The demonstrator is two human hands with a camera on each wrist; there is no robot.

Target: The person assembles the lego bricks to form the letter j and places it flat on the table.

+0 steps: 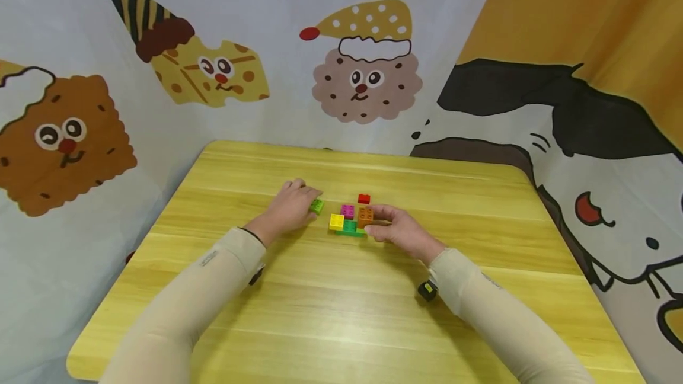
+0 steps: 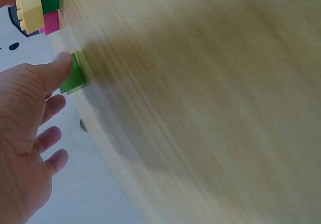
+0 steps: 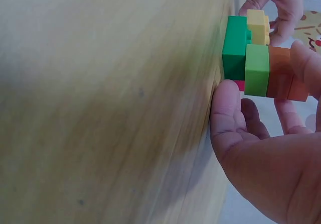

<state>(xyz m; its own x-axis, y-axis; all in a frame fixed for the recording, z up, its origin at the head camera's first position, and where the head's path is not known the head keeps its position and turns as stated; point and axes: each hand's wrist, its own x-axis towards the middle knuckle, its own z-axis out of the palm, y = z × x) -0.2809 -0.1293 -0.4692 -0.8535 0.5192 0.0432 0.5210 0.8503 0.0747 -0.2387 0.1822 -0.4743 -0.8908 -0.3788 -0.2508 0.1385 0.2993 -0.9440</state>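
My left hand (image 1: 290, 206) pinches a light green brick (image 2: 75, 78) at the tabletop, left of a small brick build. Its thumb lies on the brick, while the other fingers are partly hidden behind. At the build's right end, my right hand (image 1: 400, 230) holds an orange brick (image 1: 365, 217) between thumb and fingers. The orange part rises above a light green brick (image 3: 257, 71). Alongside are a dark green brick (image 3: 234, 48) and a yellow brick (image 1: 336, 221). Just behind them is a magenta brick (image 1: 347, 211); whether it is attached, I cannot tell.
A loose red brick (image 1: 364, 198) lies behind the build. The wooden table (image 1: 341, 325) has its far edge against a cloth backdrop (image 1: 288, 117) printed with cartoon figures. Dark wrist cameras (image 1: 427, 290) hang under both cuffs.
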